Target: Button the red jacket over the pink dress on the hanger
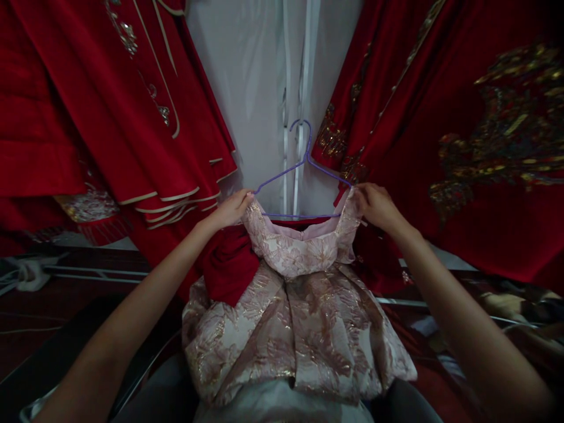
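Red clothes (176,135) are hanging on both sides of a dress (291,258), pale pink with shiny gold flowers, spreading above the legs (163,395). Left hand (234,208) and right hand (379,205) are holding its shoulders, fingers clamping near the purple hanger's (282,174) ends.

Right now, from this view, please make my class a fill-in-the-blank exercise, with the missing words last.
The left hand and right hand hold the dress, making ____ hands on it.
The hanger is ____ in colour.
Plain cloth overlaps the dress on the ____ hand's side.
The left garment and right garment are both mainly ____.

Missing words: two; purple; left; red.
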Action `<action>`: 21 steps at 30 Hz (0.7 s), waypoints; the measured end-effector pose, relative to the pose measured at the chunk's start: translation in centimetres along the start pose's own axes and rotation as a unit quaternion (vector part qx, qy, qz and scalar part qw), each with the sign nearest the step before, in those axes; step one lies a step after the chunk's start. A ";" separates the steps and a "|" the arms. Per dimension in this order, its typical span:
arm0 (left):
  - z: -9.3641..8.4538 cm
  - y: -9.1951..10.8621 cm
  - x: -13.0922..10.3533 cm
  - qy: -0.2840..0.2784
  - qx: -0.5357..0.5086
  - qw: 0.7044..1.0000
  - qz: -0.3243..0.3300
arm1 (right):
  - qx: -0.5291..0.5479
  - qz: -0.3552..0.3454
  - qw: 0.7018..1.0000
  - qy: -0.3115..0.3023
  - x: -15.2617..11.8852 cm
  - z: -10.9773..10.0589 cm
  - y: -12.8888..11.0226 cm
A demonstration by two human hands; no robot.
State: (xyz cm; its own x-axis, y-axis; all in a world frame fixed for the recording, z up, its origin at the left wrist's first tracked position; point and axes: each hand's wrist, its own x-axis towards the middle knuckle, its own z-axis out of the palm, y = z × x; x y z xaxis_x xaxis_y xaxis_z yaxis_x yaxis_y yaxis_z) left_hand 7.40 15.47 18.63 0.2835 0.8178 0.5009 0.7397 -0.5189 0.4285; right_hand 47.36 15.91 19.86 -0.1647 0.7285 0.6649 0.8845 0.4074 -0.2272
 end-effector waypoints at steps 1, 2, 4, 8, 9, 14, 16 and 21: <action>0.3 -0.2 -0.3 0.013 0.022 1.000 0.007 | 0.011 -0.001 1.000 0.003 -0.1 0.2 0.5; 0.4 -0.4 -0.5 0.026 0.037 0.999 0.010 | 0.025 -0.004 1.000 0.011 -0.3 0.2 0.8; 0.6 -0.8 -0.9 0.048 0.054 0.997 0.006 | 0.049 -0.010 0.998 0.032 -0.6 -0.1 1.1; 0.5 -1.0 -1.2 0.078 0.061 0.995 0.001 | 0.055 -0.008 0.996 0.073 -0.8 -0.5 0.9; 0.5 -1.2 -1.4 0.084 0.066 0.994 -0.002 | 0.051 -0.001 0.995 0.083 -0.8 -0.5 1.0; 0.5 -3.9 -3.7 0.112 0.133 0.983 -0.053 | -0.007 0.103 0.988 0.115 -2.3 0.2 3.6; 0.8 -4.8 -5.4 0.067 0.143 0.985 -0.070 | -0.016 0.159 0.984 0.073 -4.0 0.5 5.1; 1.9 -0.8 -7.8 -0.004 0.137 0.990 -0.022 | 0.157 0.117 0.960 -0.201 -7.9 0.1 4.4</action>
State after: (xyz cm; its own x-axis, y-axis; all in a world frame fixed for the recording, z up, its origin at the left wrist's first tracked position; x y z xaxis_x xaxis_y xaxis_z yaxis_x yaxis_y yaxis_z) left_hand 5.78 10.01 12.97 0.2517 0.8406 0.4795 0.8890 -0.3966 0.2287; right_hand 52.53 12.01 13.48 -0.1889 0.9483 0.2551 0.7531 0.3066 -0.5821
